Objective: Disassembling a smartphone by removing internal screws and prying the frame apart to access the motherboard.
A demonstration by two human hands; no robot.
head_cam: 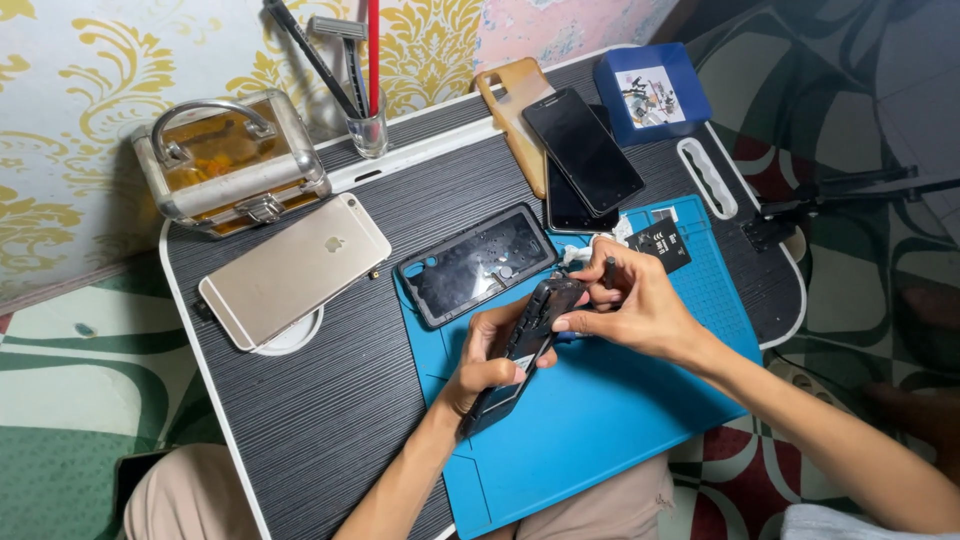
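My left hand (482, 360) grips a dark opened phone body (528, 338), held tilted on its edge over the blue work mat (600, 420). My right hand (632, 308) pinches a thin dark tool (608, 272) against the upper end of that phone. Just behind the hands a black phone back cover (474, 263) lies flat on the mat, inner side up. A small black battery-like part (662, 244) rests on the mat beside my right hand.
On the dark striped lap table (330, 400): a gold phone (294, 268) face down, two stacked black phones (584, 150), a tan phone case (508, 100), a blue parts box (652, 92), a metal case (228, 160), a glass of tools (368, 128).
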